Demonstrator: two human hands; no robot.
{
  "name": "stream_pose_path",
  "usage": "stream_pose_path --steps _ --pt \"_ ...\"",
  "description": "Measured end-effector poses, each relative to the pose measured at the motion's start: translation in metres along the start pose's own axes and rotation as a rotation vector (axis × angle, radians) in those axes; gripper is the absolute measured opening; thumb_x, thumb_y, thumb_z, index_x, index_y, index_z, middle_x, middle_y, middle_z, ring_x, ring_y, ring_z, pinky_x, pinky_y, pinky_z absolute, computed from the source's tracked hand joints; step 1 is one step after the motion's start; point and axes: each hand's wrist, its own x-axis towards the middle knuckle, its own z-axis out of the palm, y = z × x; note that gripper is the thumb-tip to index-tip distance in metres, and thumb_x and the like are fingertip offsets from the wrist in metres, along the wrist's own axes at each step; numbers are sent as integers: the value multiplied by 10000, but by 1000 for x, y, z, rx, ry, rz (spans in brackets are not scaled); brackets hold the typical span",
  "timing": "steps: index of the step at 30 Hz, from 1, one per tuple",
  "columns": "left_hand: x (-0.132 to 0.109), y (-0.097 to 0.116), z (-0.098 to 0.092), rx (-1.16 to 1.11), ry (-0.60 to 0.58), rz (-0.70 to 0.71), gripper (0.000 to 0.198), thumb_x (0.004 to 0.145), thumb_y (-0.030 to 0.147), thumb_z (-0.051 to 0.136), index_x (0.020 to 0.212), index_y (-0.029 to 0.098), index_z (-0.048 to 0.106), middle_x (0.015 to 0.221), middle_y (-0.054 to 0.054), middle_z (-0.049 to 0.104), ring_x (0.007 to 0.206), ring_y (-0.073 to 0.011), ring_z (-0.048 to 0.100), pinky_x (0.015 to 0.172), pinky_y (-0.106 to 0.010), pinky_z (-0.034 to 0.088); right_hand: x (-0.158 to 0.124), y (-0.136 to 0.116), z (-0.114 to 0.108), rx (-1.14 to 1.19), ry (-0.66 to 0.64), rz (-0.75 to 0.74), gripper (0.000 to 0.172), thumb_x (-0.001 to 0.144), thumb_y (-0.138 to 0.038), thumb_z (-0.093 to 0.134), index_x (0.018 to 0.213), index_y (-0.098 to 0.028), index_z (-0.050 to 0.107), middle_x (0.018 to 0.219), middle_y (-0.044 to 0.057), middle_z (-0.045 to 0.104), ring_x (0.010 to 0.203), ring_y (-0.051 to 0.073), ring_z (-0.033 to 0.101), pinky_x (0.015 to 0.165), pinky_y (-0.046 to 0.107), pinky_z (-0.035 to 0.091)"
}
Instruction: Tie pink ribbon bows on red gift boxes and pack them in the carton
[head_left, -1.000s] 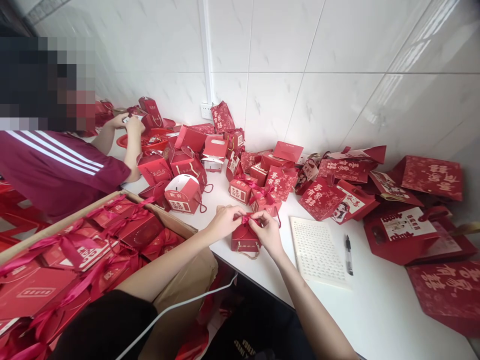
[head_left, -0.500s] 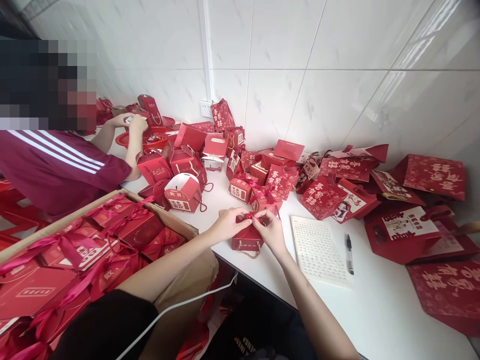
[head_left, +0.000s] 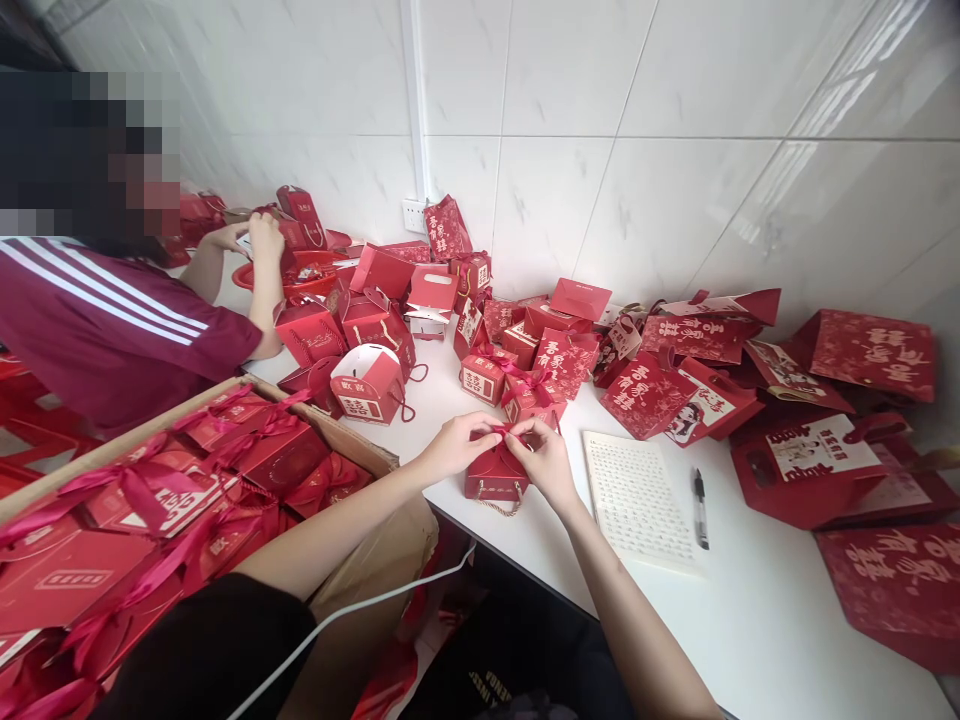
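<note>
Working with both hands at the top of a small box, down at the red ribbon over its lid. Closed in each grip, left hand and right hand alike, to a thumb-and-finger pinch on the ribbon, with no real gap to see. Compared with a second ago, only slightly altered: showing less of the bow between the two pinches. Judging by that, busy with close, fine handling of the ribbon rather than with moving the small box.

No clear shift in the small box itself, upright on the white bench and close to its near edge, with a cord handle looping from the near face. No shift either in the notebook and pen, both to the right of the small box. Beyond the small box, far to its left, a change of pose in a co-worker's hands.

Hard to make out the middle of the ribbon behind the pinches; impossible to tell knot from loop there. No view of the small box's far side. Too small to identify, the white thing between the co-worker's hands. Impossible to read the writing in the notebook. Cut off by the frame, left of the small box, a carton packed with ribboned boxes; likewise, far right of it, a red bag.
</note>
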Motion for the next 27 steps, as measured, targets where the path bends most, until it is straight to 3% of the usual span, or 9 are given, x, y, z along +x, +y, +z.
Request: stream_pose_path --steps 7,10,14,19,27 --pt "-1 5 -5 -149 7 -210 145 721 244 646 781 150 552 773 -49 697 776 -184 658 725 -298 492 -1 0 -1 13 -30 -1 198 725 -388 620 706 -202 555 704 9 601 635 146 549 620 284 451" --pt "-1 4 -7 -132 16 -230 166 714 279 650 745 152 548 721 -39 693 733 -183 654 685 -291 492 -1 1 0 23 -36 3 217 721 -406 626 705 -202 556 712 11 603 647 149 550 630 288 451" --pt "-1 0 -7 -58 -12 -138 166 722 301 626 786 153 584 790 -46 695 805 -190 649 737 -302 496 -1 2 0 45 -44 11 217 714 -405 634 710 -199 564 713 9 603 650 147 548 639 287 452" --pt "-3 -2 -9 54 -89 56 203 711 158 573 908 157 621 982 -63 675 943 -183 617 884 -321 460 -1 3 -1 51 -34 19 233 712 -423 630 703 -198 570 702 13 605 627 145 543 615 287 453" --pt "-3 -3 -10 61 -25 92 130 771 246 548 865 158 564 884 -47 655 857 -165 623 804 -308 492 -1 4 1 45 -47 20 251 702 -441 631 720 -198 572 713 23 615 633 152 551 617 293 459"
